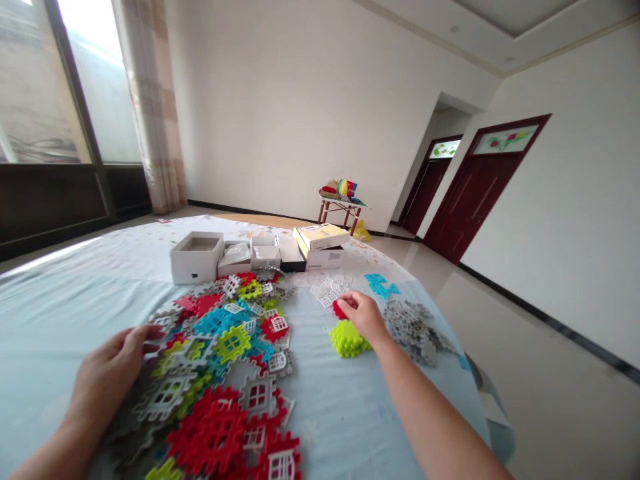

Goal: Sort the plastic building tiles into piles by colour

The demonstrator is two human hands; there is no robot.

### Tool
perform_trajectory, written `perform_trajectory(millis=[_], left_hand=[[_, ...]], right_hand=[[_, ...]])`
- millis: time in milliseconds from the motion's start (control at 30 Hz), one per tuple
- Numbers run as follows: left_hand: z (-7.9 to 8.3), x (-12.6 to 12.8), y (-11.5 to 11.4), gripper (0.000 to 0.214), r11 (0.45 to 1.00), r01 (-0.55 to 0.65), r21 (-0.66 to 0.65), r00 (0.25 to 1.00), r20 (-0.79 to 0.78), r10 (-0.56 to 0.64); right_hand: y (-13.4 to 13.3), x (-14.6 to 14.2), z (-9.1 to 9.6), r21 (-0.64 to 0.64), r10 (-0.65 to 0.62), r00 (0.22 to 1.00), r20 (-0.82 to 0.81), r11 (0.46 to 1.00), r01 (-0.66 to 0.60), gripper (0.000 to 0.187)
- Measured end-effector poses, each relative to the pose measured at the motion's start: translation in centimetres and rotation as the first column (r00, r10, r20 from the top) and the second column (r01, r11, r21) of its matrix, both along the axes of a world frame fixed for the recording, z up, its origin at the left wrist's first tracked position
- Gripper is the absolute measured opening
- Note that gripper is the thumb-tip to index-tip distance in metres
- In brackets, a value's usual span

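My right hand (pixel 364 316) pinches a red interlocking block (pixel 339 309) at the right of the table, between white window pieces (pixel 330 289) and a stack of lime-green blocks (pixel 347 339). At the left edge of a large mixed heap, my left hand (pixel 116 365) has its thumb and fingers near a red piece; whether it grips anything is hidden. Red blocks (pixel 215 427), blue blocks (pixel 223 321), grey blocks (pixel 257 393) and lime-green ones overlap in that heap, some with white window inserts. Grey blocks (pixel 411 328) form a separate pile right of my right hand.
Blue blocks (pixel 381 285) lie near the table's right edge. Behind the heap stand an open white box (pixel 197 257), smaller boxes and a yellow-topped box (pixel 320 237). A light blue cloth (pixel 330 420) covers the table. A small side table (pixel 343 200) stands by the wall.
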State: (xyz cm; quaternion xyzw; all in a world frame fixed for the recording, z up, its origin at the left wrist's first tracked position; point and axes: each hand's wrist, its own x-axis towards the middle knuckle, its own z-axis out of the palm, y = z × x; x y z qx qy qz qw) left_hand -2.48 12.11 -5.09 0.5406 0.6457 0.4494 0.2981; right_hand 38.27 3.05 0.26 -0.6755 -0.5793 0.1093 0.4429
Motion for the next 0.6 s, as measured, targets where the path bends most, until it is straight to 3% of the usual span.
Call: perform_trajectory(millis=[133, 267, 467, 600], left_hand=[[1.6, 0.8, -0.9, 0.036, 1.000, -0.007, -0.014, 0.998, 0.061, 0.007], [1.6, 0.8, -1.0, 0.036, 1.000, -0.003, -0.006, 0.998, 0.055, 0.003], [1.4, 0.8, -1.0, 0.034, 1.000, 0.020, -0.020, 0.990, 0.137, -0.017], [1.4, 0.8, -1.0, 0.034, 1.000, 0.020, -0.010, 0.987, 0.162, -0.018]], right_hand=[[-0.9, -5.8, -0.3, -0.038, 0.306, 0.952, 0.031, 0.952, -0.304, 0.021], [-1.1, -9.8, -0.7, -0.113, 0.455, 0.858, 0.239, 0.890, -0.441, 0.017], [-0.2, -11.8, -2.0, -0.161, 0.637, 0.689, 0.346, 0.763, -0.625, 0.035], [-0.1, -11.9, -2.8, -0.192, 0.639, 0.692, 0.336, 0.766, -0.614, 0.033]])
